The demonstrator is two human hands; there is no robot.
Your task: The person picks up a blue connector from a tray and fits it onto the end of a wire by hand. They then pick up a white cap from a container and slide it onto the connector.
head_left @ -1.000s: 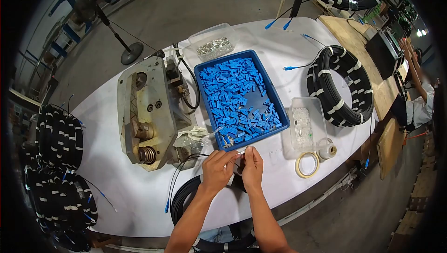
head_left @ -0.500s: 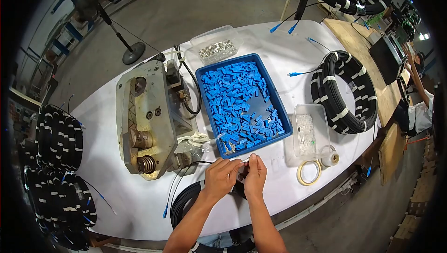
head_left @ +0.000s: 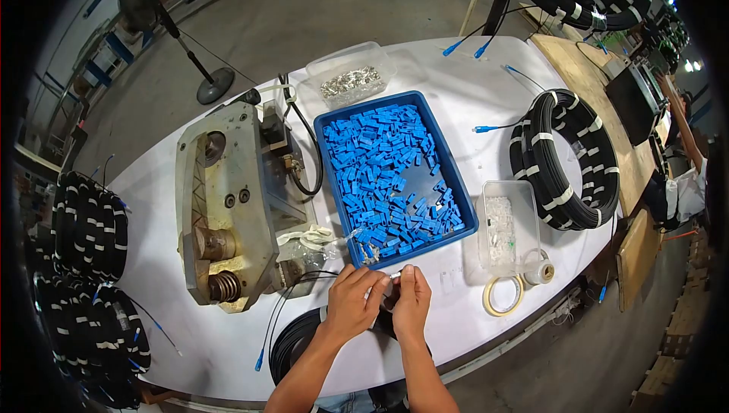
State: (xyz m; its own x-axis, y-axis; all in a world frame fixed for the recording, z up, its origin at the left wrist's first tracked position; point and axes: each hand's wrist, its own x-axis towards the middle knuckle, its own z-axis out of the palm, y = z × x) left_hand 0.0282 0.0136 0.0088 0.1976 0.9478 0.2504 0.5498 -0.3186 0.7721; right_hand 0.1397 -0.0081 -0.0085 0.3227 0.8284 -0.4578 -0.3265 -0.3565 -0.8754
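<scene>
My left hand (head_left: 352,303) is closed, thumb and fingers pinched on a thin black cable (head_left: 323,273) that comes in from the left. Between both hands' fingertips shows a small whitish connector piece (head_left: 395,275), mostly covered. My right hand (head_left: 411,305) pinches it from the other side. Just beyond the fingers stands a blue tray (head_left: 472,219) with many loose blue connector housings (head_left: 380,158). Beneath my forearms lies a coil of black cable (head_left: 292,344), partly hidden, and a blue-tipped cable end (head_left: 260,360) sticks out beside it.
A metal press (head_left: 228,208) stands left of the tray. Around it are a tub of metal parts (head_left: 349,82), a tub of clear parts (head_left: 501,231), a tape roll (head_left: 503,295) and a taped cable coil (head_left: 566,158). More coils (head_left: 89,223) hang at left. Another person's arm (head_left: 680,120) shows far right.
My head view has shifted slightly, so the table items sit a little differently. Both hands stay pinched together on the small connector piece, with the fingers slightly re-angled.
</scene>
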